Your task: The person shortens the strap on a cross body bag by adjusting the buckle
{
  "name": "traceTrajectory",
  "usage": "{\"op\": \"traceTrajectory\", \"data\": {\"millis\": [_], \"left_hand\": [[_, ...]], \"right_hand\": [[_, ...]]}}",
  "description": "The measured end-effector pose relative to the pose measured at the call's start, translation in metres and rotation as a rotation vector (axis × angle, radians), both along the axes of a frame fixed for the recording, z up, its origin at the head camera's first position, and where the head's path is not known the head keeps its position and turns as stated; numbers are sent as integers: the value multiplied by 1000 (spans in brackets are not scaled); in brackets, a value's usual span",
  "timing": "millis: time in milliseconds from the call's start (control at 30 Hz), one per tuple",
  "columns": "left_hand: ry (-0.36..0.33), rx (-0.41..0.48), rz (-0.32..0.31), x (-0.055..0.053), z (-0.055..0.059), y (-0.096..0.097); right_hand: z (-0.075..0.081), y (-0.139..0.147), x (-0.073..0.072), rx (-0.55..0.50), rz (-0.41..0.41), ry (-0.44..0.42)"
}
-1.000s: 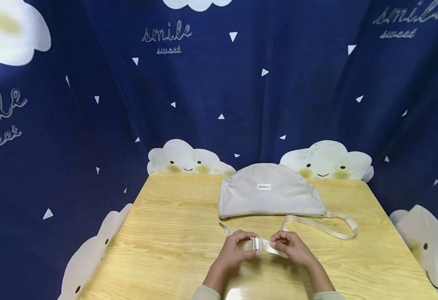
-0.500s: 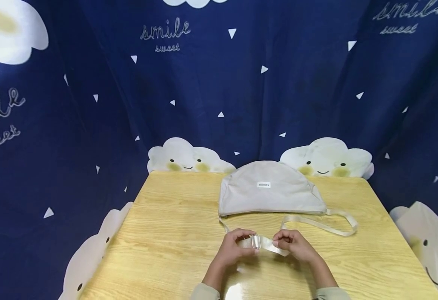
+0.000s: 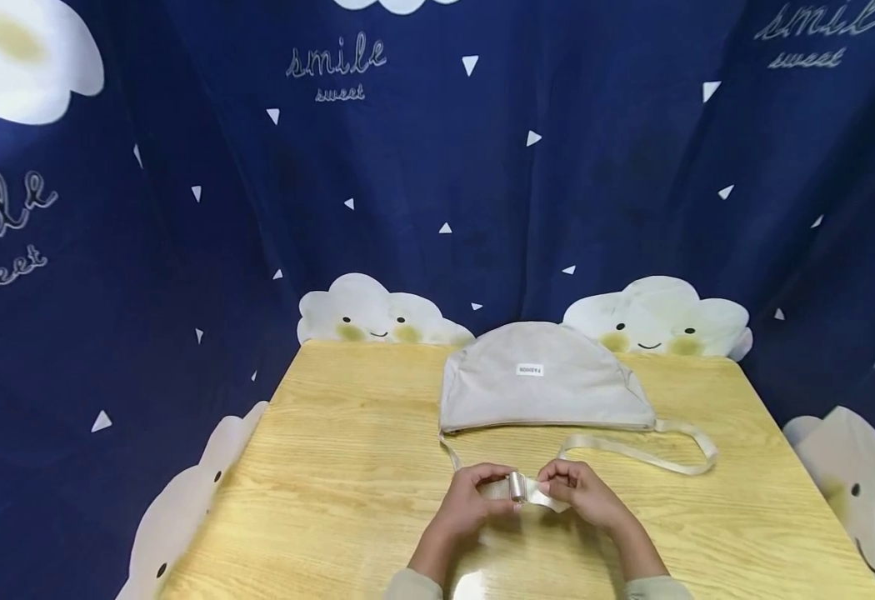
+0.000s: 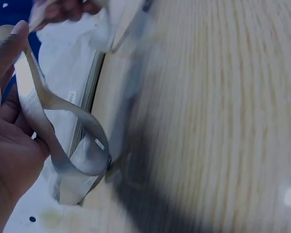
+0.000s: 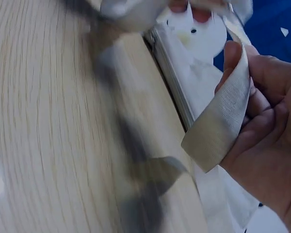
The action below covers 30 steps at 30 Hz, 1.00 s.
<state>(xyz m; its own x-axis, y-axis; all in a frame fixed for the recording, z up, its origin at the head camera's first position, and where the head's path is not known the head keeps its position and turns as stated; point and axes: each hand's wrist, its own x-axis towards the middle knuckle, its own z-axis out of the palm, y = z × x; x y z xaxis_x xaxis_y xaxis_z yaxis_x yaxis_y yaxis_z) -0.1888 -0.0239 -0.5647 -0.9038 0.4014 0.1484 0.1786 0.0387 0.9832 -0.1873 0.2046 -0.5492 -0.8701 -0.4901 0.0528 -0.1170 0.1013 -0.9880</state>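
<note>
A pale beige bag [image 3: 542,393] lies flat right of centre in the head view, arched edge upward, its small white label [image 3: 530,370] upside down. Its cream webbing strap [image 3: 537,492] loops at lower right; near bottom centre the left hand [image 3: 464,505] grips it beside a shiny slider [image 3: 517,487], the right hand [image 3: 586,498] pinching it further right.

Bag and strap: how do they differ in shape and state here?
The bag is broad and domed; the strap is a narrow band. The bag lies on the table; the left hand and right hand hold up part of the strap. The bag bears a white label; the strap carries a shiny buckle. Both are pale.
</note>
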Motion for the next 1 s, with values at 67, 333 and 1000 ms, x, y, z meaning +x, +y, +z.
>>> {"op": "traceTrajectory", "data": {"millis": [67,333,1000], "left_hand": [[23,-10,-3,-2,-1,1],[6,-32,52,-6,7,-8],[-13,-20,79,-10,9,-14]], "right_hand": [[3,-4,-2,1,7,-10],[8,0,-6,104,-11,17],[1,-4,-2,229,-131,107]]}}
